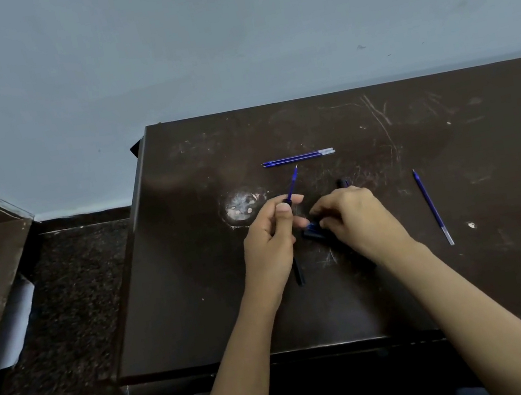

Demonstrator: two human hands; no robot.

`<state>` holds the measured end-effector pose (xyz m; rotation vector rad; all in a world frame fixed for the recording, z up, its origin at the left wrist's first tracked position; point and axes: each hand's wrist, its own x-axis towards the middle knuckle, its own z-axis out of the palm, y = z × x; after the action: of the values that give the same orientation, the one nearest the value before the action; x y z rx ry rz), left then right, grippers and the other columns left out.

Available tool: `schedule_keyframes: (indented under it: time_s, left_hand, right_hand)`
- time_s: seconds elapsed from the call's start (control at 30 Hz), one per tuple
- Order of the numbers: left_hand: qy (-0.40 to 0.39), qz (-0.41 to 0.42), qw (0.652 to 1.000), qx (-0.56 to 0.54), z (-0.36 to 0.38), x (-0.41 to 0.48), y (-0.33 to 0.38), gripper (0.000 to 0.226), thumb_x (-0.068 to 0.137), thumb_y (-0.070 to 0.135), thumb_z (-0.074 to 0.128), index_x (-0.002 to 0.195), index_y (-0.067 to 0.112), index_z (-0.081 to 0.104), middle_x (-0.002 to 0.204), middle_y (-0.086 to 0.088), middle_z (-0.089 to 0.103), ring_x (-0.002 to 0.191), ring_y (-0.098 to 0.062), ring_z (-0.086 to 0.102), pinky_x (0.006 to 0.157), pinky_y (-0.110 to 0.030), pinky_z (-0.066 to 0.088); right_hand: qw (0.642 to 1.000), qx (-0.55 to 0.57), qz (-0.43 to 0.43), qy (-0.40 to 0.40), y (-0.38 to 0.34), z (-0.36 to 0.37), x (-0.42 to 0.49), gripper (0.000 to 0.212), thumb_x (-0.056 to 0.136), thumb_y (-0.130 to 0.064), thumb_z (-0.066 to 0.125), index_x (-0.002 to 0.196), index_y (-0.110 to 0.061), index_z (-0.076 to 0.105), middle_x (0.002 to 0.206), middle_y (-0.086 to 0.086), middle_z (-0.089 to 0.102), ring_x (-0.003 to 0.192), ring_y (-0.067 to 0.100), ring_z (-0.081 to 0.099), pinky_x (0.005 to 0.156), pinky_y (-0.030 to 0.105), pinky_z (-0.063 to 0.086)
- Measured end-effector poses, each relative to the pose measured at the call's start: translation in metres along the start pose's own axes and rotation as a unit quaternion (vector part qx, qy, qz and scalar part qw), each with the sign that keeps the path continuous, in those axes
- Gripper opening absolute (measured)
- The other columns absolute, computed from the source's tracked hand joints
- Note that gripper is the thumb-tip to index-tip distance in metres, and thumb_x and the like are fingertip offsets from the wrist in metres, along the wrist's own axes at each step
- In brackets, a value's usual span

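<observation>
The pen [291, 188] is held just above the table [472, 264] in the curled fingers of the left hand [270, 233], a small dark pen part [312, 232] is gripped by the right hand [358, 218], and the thin blue tip could be bent if pushed in crooked.

Four thin blue plastic ink refills: refill pair [299, 157] at the back, lone refill [433, 207] on the right, fourth refill [292, 184] in your left hand [270, 241], plus one black pen barrel [298, 272]. Black pen pieces [312, 232] under your right hand [357, 218]: can't count those.
</observation>
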<state>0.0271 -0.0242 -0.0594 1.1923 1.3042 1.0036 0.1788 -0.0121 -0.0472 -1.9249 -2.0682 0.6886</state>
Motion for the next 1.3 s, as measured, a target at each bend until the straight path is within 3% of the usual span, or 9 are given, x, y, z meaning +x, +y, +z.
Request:
schedule_keyframes:
  time_s: [0.23,0.37,0.43,0.5,0.57,0.67,0.87,1.17,1.3]
  left_hand:
    - [0.009,0.003,1.0,0.016,0.0,0.002,-0.004,0.026,0.102,0.026,0.043,0.117,0.033,0.063,0.073,0.008,0.066,0.066,0.006,0.055,0.064,-0.012,0.039]
    - [0.006,-0.001,1.0,0.026,0.0,0.002,-0.005,0.026,0.102,0.025,0.042,0.11,0.035,0.064,0.075,0.008,0.067,0.072,0.004,0.058,0.067,-0.019,0.039]
    - [0.0,-0.004,0.999,0.04,0.0,0.002,-0.007,0.026,0.102,0.027,0.042,0.106,0.038,0.065,0.073,0.009,0.067,0.074,0.003,0.059,0.068,-0.021,0.039]
    - [-0.005,-0.008,0.999,0.053,0.001,0.002,-0.008,0.026,0.102,0.028,0.042,0.104,0.04,0.065,0.071,0.009,0.067,0.07,0.004,0.057,0.069,-0.023,0.038]
    - [-0.01,-0.01,0.998,0.065,0.002,0.002,-0.01,0.027,0.102,0.029,0.042,0.102,0.043,0.065,0.07,0.009,0.067,0.067,0.005,0.054,0.068,-0.024,0.037]
    - [-0.015,-0.009,0.997,0.073,0.003,0.002,-0.01,0.028,0.101,0.03,0.041,0.1,0.046,0.064,0.069,0.01,0.067,0.067,0.006,0.054,0.068,-0.024,0.038]
    - [-0.026,-0.015,0.996,0.084,0.003,0.002,-0.012,0.028,0.101,0.031,0.041,0.1,0.048,0.064,0.068,0.015,0.068,0.074,-0.002,0.056,0.071,-0.026,0.038]
    - [-0.033,-0.027,0.995,0.093,0.002,0.001,-0.012,0.025,0.101,0.032,0.042,0.105,0.044,0.064,0.069,0.015,0.068,0.073,0.006,0.056,0.071,-0.024,0.038]
    - [-0.03,-0.022,0.993,0.109,0.001,0.0,-0.01,0.026,0.101,0.032,0.043,0.103,0.047,0.064,0.07,0.015,0.068,0.069,0.006,0.056,0.064,-0.01,0.038]
  right_hand:
    - [1.0,-0.016,-0.005,0.02,0.003,0.01,0.004,0.024,0.088,-0.01,0.057,0.109,-0.016,0.067,0.108,0.006,0.063,0.105,0.024,0.054,0.092,0.038,0.046]
    - [0.969,0.205,0.061,0.125,0.003,0.005,0.01,0.017,0.088,-0.009,0.059,0.101,-0.016,0.068,0.087,-0.003,0.064,0.079,0.009,0.059,0.072,0.008,0.042]
    - [0.904,0.393,0.101,0.134,0.003,0.001,0.013,0.012,0.09,-0.007,0.058,0.098,-0.011,0.065,0.08,-0.004,0.062,0.072,0.005,0.058,0.071,0.013,0.046]
    - [0.793,0.588,0.115,0.113,0.001,-0.004,0.014,0.009,0.091,-0.002,0.055,0.094,-0.007,0.062,0.078,0.001,0.062,0.07,0.005,0.062,0.071,0.019,0.052]
    - [0.706,0.693,0.117,0.094,0.001,-0.009,0.014,0.011,0.092,-0.001,0.053,0.087,-0.008,0.059,0.079,0.005,0.062,0.072,0.01,0.064,0.071,0.021,0.055]
    - [0.657,0.739,0.123,0.082,0.002,-0.011,0.014,0.012,0.092,-0.001,0.053,0.083,-0.007,0.058,0.083,0.009,0.062,0.076,0.014,0.066,0.073,0.022,0.056]
    - [0.668,0.732,0.113,0.073,0.0,-0.009,0.015,0.006,0.092,-0.002,0.054,0.09,-0.004,0.059,0.086,0.01,0.064,0.076,0.014,0.067,0.074,0.024,0.056]
    - [0.762,0.641,0.073,0.05,-0.004,-0.009,0.012,0.014,0.091,0.001,0.054,0.101,-0.005,0.062,0.089,0.011,0.066,0.074,0.012,0.065,0.073,0.022,0.057]
    - [0.782,0.616,0.079,0.053,-0.003,-0.008,0.012,0.016,0.091,0.0,0.055,0.104,-0.004,0.062,0.09,0.009,0.068,0.073,0.01,0.064,0.073,0.022,0.055]
